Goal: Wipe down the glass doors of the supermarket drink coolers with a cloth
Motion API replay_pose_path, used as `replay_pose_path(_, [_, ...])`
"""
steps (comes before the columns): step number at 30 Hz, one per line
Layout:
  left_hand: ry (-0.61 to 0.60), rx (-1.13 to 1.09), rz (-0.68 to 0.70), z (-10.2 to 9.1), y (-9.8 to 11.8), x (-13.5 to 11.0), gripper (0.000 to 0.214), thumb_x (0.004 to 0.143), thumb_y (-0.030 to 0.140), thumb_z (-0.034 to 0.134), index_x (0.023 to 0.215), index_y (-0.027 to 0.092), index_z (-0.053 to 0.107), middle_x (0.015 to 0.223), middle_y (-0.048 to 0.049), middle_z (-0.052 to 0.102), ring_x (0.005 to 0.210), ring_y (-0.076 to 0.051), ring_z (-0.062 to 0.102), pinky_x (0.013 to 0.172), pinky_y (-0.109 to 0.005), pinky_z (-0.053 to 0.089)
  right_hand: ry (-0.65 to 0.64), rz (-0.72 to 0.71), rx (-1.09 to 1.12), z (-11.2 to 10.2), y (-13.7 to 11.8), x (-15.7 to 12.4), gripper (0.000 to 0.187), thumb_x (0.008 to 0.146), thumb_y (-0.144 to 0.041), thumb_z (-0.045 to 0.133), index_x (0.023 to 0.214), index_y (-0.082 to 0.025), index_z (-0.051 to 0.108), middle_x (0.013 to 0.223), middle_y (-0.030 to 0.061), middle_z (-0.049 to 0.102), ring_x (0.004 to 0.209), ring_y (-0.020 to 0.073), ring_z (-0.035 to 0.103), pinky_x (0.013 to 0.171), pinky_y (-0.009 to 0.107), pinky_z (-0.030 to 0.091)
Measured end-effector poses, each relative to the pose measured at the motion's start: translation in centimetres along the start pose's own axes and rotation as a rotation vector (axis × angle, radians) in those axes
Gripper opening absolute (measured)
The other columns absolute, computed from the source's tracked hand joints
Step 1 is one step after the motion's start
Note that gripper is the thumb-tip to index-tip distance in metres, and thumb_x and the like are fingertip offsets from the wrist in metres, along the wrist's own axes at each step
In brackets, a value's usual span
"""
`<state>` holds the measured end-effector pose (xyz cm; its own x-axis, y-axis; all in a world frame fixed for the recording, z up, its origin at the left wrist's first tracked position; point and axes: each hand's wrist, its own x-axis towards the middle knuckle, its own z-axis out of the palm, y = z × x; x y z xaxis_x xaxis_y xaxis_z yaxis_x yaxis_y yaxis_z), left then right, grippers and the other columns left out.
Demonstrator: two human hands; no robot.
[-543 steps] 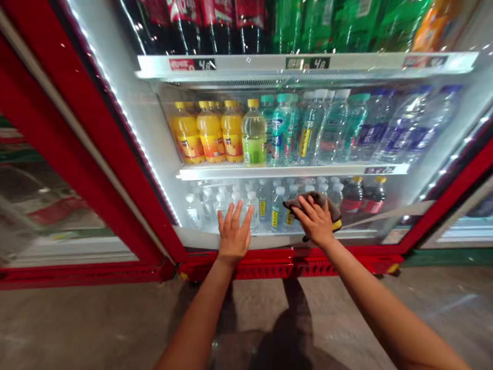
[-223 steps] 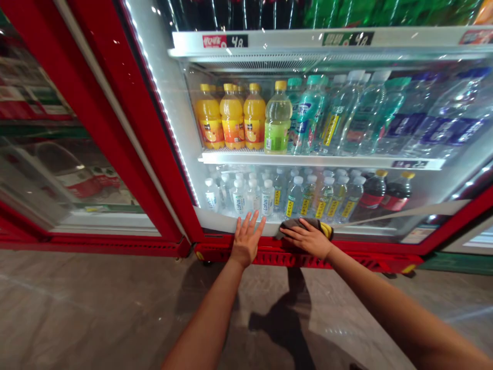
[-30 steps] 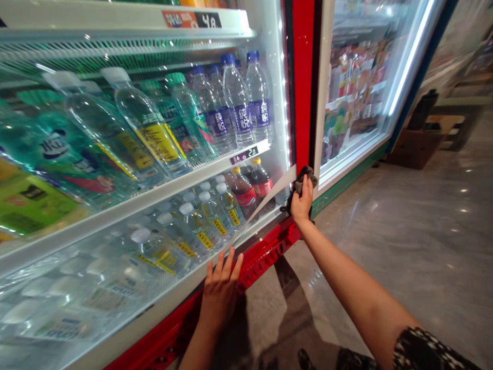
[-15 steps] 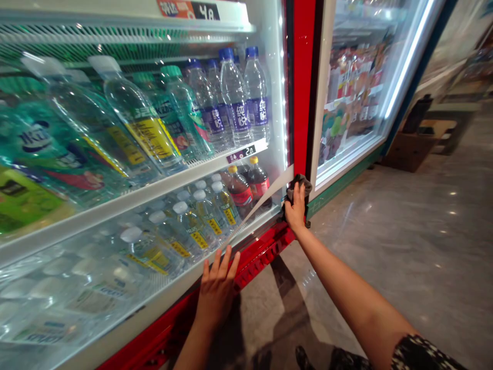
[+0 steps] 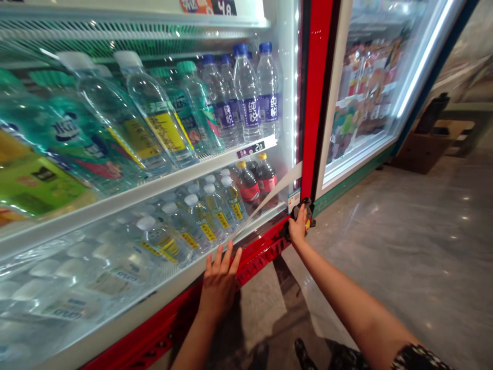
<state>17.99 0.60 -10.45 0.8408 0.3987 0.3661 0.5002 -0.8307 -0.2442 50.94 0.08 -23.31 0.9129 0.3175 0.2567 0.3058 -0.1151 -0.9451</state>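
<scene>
the right hand (image 5: pixel 298 229) presses a grey cloth (image 5: pixel 299 209) on the red fridge frame (image 5: pixel 316 92), fingers closed over it. at eight o'clock from it, the left hand (image 5: pixel 219 280) lies open and flat on the glass door (image 5: pixel 162 205).

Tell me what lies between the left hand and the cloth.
In the head view, only the cooler's red vented base strip and the glass door's pale bottom edge run between the left hand and the cloth; nothing loose sits there.

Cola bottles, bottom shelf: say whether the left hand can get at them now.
Probably not: the glass door looks shut between the left hand, flat on its lower edge, and the cola bottles.
</scene>
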Motion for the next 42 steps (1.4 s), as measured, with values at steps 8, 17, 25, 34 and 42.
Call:
replay_pose_path(8, [0.031, 0.022, -0.024, 0.0, -0.1, -0.9, 0.069, 0.089, 0.02, 0.059, 0.156, 0.022, 0.04, 0.166, -0.0121, 0.03, 0.154, -0.034, 0.027, 0.123, -0.056, 0.027, -0.065, 0.017, 0.047, 2.0, -2.0, -7.1, 0.084, 0.083, -0.023, 0.047, 0.162, -0.018, 0.017, 0.169, 0.018, 0.014, 0.157, 0.0282, 0.016, 0.121, 0.052, 0.027])
replay_pose_path(17, [0.067, 0.054, -0.015, -0.6, -0.9, -3.9, 0.067, 0.092, 0.015, 0.05, 0.157, 0.019, 0.037, 0.163, -0.0105, 0.036, 0.154, -0.029, 0.026, 0.126, -0.052, 0.024, -0.113, 0.027, 0.084, 3.4, -4.4, -12.6, 0.083, 0.087, -0.023, 0.046, 0.163, -0.021, 0.014, 0.17, 0.017, 0.008, 0.157, 0.0294, 0.012, 0.122, 0.053, 0.025])
replay_pose_path(25, [-0.038, 0.14, -0.063, -0.9, -2.6, -8.3, 0.07, 0.088, 0.01, 0.047, 0.157, 0.02, 0.037, 0.163, -0.0072, 0.039, 0.154, -0.025, 0.028, 0.126, -0.048, 0.021, -0.205, -0.008, 0.099, 3.9, -6.8, -18.3, 0.082, 0.09, -0.022, 0.045, 0.164, -0.021, 0.01, 0.171, 0.0159, -0.002, 0.158, 0.0301, 0.007, 0.123, 0.054, 0.024])
replay_pose_path(34, [-0.072, 0.18, -0.093, -2.5, -5.2, -12.9, 0.068, 0.087, 0.009, 0.044, 0.155, 0.021, 0.041, 0.162, -0.0057, 0.041, 0.154, -0.023, 0.028, 0.127, -0.046, 0.017, -0.193, -0.03, 0.102, 5.0, -8.5, -22.7, 0.083, 0.086, -0.016, 0.046, 0.163, -0.024, 0.016, 0.171, 0.0135, 0.003, 0.157, 0.0312, 0.012, 0.124, 0.054, 0.023])
replay_pose_path(42, [-0.078, 0.198, -0.136, -3.7, -6.5, -14.9, 0.066, 0.089, 0.012, 0.045, 0.154, 0.021, 0.043, 0.162, -0.0058, 0.04, 0.155, -0.024, 0.024, 0.128, -0.045, 0.012, -0.291, 0.071, 0.196, 5.9, -11.4, -28.4, 0.079, 0.083, -0.016, 0.045, 0.161, -0.02, 0.028, 0.171, 0.014, 0.003, 0.157, 0.0332, 0.01, 0.124, 0.056, 0.023])
